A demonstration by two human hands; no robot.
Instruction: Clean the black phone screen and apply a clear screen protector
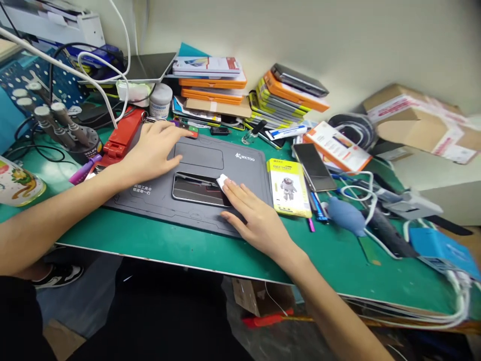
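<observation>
A phone (195, 188) lies flat in the recess of a dark grey work mat (248, 173) on the green table. My right hand (250, 213) rests on the phone's right end, its fingers pressing a small white wipe (222, 180) onto the glass. My left hand (154, 150) lies on the mat's upper left part, fingers spread flat toward a small red and green item (191, 131) at the mat's far edge. It holds nothing.
A yellow package (288, 187) and another dark phone (313, 166) lie right of the mat. Stacked boxes (212, 80) line the wall. A red tool (122, 135), a screwdriver stand (60, 125) and cables sit left; a blue air blower (347, 215) and cardboard boxes (417, 120) right.
</observation>
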